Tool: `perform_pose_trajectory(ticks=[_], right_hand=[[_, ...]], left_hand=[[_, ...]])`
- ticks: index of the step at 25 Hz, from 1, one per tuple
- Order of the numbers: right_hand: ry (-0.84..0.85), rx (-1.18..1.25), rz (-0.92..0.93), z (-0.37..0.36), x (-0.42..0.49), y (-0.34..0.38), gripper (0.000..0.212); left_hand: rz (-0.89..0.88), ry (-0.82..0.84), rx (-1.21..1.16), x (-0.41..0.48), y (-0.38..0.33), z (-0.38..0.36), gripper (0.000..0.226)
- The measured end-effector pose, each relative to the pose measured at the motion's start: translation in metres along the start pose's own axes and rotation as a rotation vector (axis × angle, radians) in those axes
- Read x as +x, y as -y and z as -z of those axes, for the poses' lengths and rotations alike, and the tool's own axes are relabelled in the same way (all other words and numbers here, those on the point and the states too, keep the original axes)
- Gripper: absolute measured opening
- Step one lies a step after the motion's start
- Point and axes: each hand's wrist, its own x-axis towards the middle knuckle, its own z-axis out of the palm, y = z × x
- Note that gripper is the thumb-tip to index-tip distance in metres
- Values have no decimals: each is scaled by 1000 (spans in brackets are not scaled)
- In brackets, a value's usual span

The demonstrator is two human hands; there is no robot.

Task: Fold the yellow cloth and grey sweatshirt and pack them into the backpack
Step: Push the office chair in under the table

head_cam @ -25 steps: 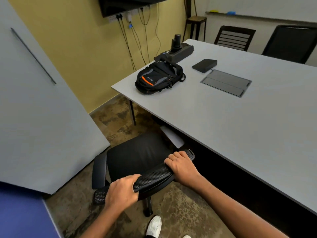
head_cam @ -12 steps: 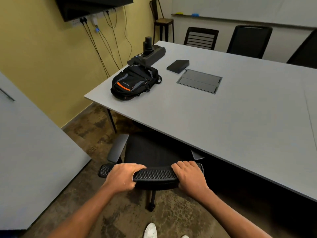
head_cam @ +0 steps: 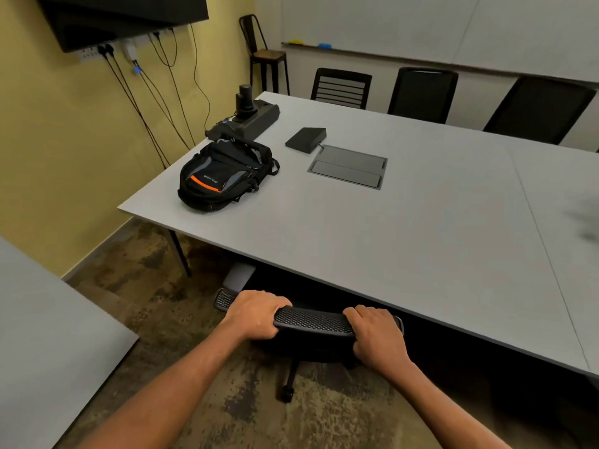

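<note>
**Office meeting room.** A long grey conference table (head_cam: 405, 241) with a flush cable hatch (head_cam: 347, 166) spreads ahead of the mesh office chair (head_cam: 311, 320) gripped by the left hand (head_cam: 256, 314) and right hand (head_cam: 377, 338). Black chairs (head_cam: 421, 92) line its far side, before a whiteboard (head_cam: 421, 24) with a marker ledge. Far left of the grip, a wall-mounted screen (head_cam: 123, 17) hangs on the yellow wall (head_cam: 64, 140) above a tabletop camera unit (head_cam: 246, 102).

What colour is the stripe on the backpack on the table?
Orange, curving across the black and grey backpack; it shows in the head view, the only one.
</note>
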Motion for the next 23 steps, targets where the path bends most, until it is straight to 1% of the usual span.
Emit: perform_pose_trajectory(ticks=[7,12,17,20,23], right_hand=[[9,26,-107,6,30,-6,54],[-10,34,-182,8,45,-11,50],[-39,19,-198,6,65,-25,47],[-64,55,-207,0,66,-31,53],[-102,98,-223,-3,65,-33,57]], left_hand=[[-94,8,20,50,21,21,63],[-128,25,19,83,29,31,64],[-177,14,17,116,37,38,63],[-198,10,-9,124,36,33,62],[-219,-23,0,130,37,30,70]])
